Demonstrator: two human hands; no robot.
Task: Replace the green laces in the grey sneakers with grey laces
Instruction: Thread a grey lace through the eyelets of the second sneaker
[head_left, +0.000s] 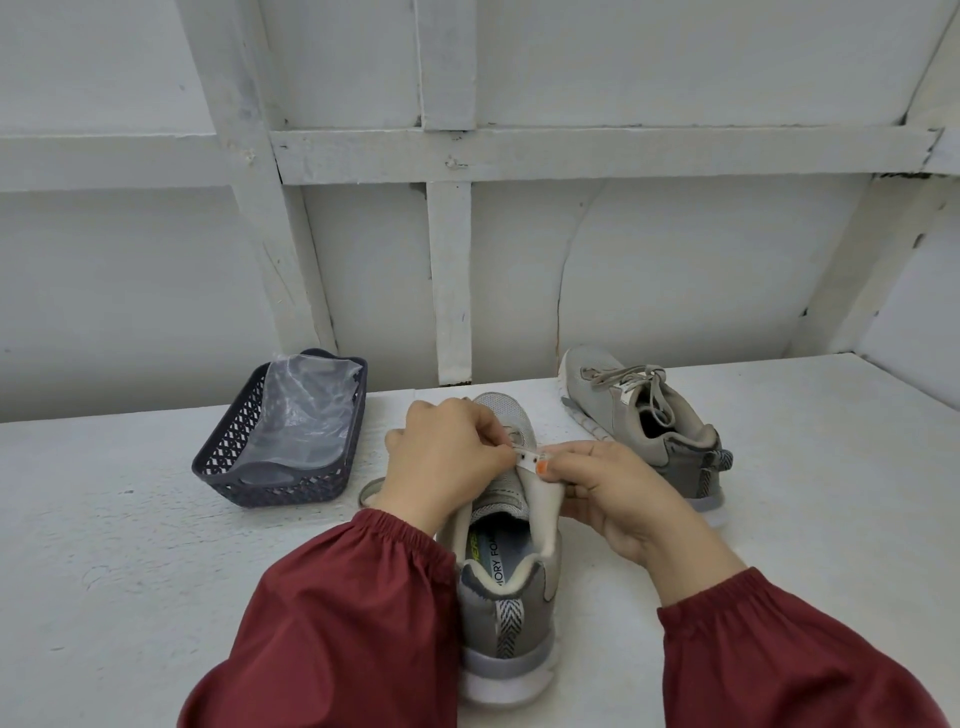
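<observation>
Sneaker (506, 618), grey, stands mid-table (130, 571) just in front of the person, heel toward the camera, toe pointing away, upright on its sole. Right hand (618, 493) pinches the right eyelet strip (530, 457) between thumb and curled fingers and pulls the flap outward; three eyelets show bare on the strip. Left hand (441, 462) lies over the left side of the throat, fingers curled, tips pressed together at the far end of that same strip; whether a lace end sits between them I cannot tell. Grey lace (366, 493) loops out on the table beside the left wrist, the rest hidden under the hand. Second sneaker (613, 410) rests well apart at back right, toe away, with grey laces (639, 382) threaded and tied. Dark mesh basket (228, 462) sits back left, a clear plastic bag (301, 410) in it. Both arms in dark red sleeves (337, 623).
</observation>
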